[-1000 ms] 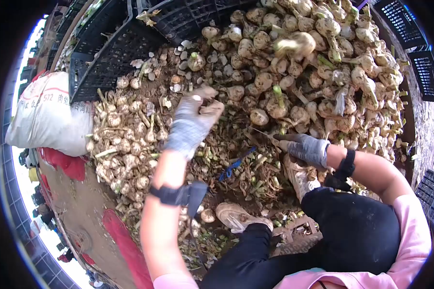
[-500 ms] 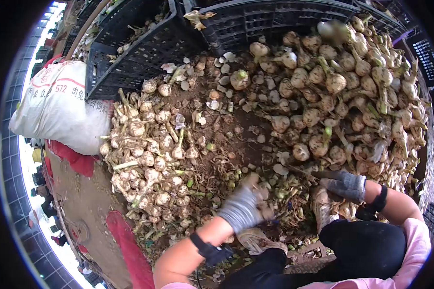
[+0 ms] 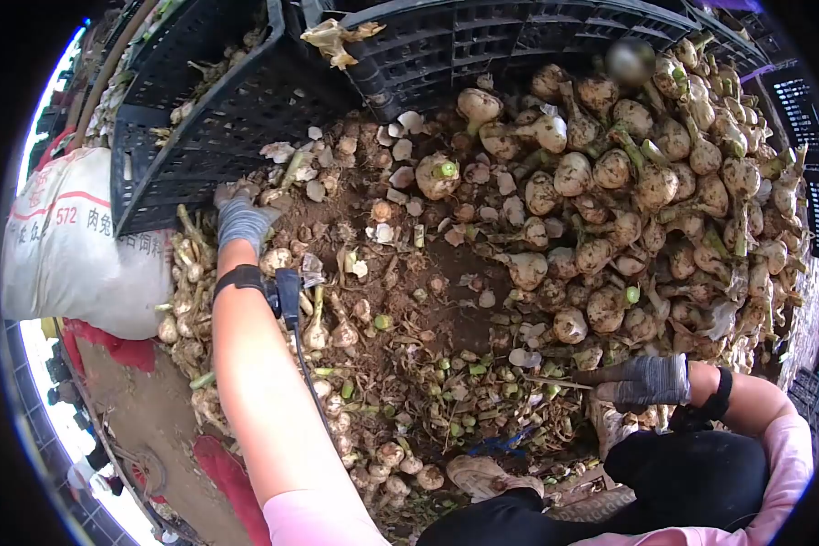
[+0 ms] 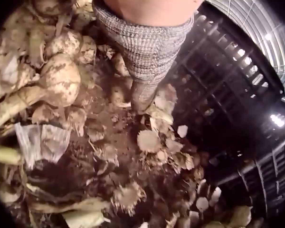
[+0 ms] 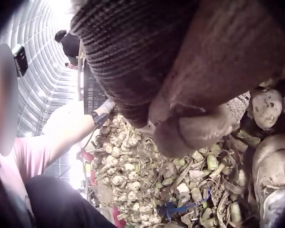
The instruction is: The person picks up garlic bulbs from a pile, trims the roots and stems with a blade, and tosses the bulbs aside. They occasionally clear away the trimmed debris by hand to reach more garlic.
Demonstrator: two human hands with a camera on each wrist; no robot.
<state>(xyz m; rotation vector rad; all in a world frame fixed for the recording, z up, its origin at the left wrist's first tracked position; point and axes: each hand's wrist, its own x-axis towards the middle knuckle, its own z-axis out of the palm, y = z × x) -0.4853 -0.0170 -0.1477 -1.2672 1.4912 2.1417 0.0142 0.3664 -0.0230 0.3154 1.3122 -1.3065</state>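
My left hand (image 3: 243, 218), in a grey knitted glove, reaches to the far end of the heap of trimmed garlic bulbs (image 3: 187, 314), right beside a black crate (image 3: 237, 118). In the left wrist view the gloved hand (image 4: 145, 61) points down among bulbs and scraps; its fingertips are mostly hidden, so I cannot tell whether it holds a bulb. My right hand (image 3: 642, 379), also gloved, grips a knife (image 3: 560, 382) whose thin blade points left over the trimmings. Its curled fingers (image 5: 194, 133) fill the right wrist view. Untrimmed garlic (image 3: 610, 173) lies piled beyond it.
Cut stems and roots (image 3: 464, 400) cover the ground between the heaps, with a blue strip (image 3: 500, 444) among them. A white printed sack (image 3: 86, 241) stands at left. More black crates (image 3: 519, 45) line the back. My shoe (image 3: 487, 478) is close to the trimmings.
My left hand has gone from near the knife, over the trimmings, out to the far left by the crate. The right hand stays low at right with the knife. The head view has shifted.
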